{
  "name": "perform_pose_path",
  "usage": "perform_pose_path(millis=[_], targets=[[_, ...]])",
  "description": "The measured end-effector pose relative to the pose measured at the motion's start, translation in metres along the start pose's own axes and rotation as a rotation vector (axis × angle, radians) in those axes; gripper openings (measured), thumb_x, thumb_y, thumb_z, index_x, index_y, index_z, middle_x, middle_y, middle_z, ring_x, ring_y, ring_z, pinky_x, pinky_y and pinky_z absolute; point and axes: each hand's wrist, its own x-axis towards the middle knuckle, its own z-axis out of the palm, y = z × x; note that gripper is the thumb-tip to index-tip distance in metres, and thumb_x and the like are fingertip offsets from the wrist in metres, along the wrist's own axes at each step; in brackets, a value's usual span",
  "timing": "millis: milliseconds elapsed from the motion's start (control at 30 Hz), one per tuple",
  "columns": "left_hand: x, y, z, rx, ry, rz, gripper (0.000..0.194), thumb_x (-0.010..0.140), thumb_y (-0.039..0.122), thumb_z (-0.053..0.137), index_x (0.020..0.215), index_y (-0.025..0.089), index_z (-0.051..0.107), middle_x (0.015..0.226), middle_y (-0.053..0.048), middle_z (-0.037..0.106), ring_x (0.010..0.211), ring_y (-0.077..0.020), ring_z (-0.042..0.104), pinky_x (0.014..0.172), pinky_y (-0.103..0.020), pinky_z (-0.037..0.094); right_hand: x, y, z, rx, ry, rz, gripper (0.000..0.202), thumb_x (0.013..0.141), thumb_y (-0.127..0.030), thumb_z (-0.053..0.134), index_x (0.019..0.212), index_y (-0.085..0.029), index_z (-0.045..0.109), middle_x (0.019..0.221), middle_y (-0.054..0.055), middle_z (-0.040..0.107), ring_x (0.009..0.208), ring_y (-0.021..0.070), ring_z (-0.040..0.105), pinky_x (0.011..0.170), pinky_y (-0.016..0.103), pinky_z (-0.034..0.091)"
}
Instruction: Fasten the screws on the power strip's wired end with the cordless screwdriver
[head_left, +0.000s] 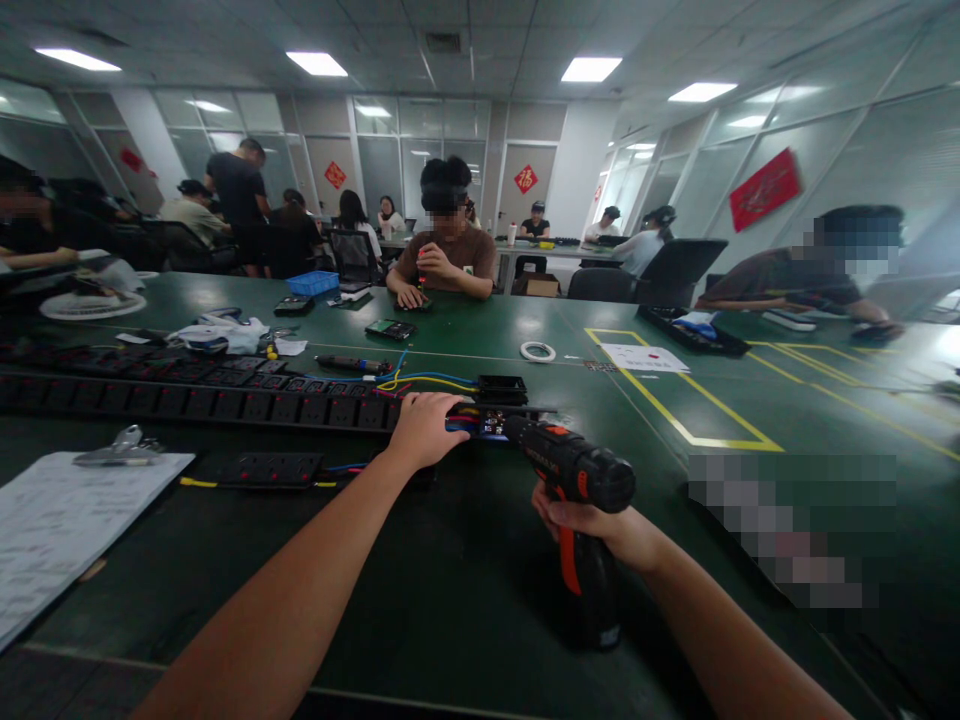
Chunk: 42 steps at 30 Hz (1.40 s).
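Observation:
My right hand [570, 515] is wrapped around the grip of a black and orange cordless drill [566, 460]. The drill points left, its front end at the open right end of a long black power strip [300, 408]. A small circuit board [493, 424] and coloured wires show in that open end, close to the drill's tip; whether they touch is hard to tell. My left hand [427, 430] is closed over the strip just left of the board, fingers on its far side. Blue and yellow wires [427, 380] run behind my left hand to a black end piece [502, 388].
A clipboard with paper [82, 510] lies at the left, beside a short socket strip [277, 468]. Beyond the strip are a pen-shaped screwdriver [352, 365], a tape roll [538, 351] and a blue basket [313, 283]. A co-worker [454, 245] sits opposite; another leans in at right.

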Motion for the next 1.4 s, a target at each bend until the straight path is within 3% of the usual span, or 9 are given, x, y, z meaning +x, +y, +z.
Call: perform_pose_path(millis=[1400], targets=[[-0.0007,0.0008,-0.0021,-0.01,-0.013,-0.007,0.056,0.084,0.049,0.077,0.135,0.029,0.064,0.142,-0.006,0.065,0.133,-0.0324,0.055,0.115,-0.051,0.031,-0.0003,0.002,-0.0014,0.005,0.006,0.008,0.043,0.078,-0.055,0.081,0.09,-0.018,0.066,0.083,0.002,0.06,0.072,0.0183,0.057,0.067,0.033,0.049]])
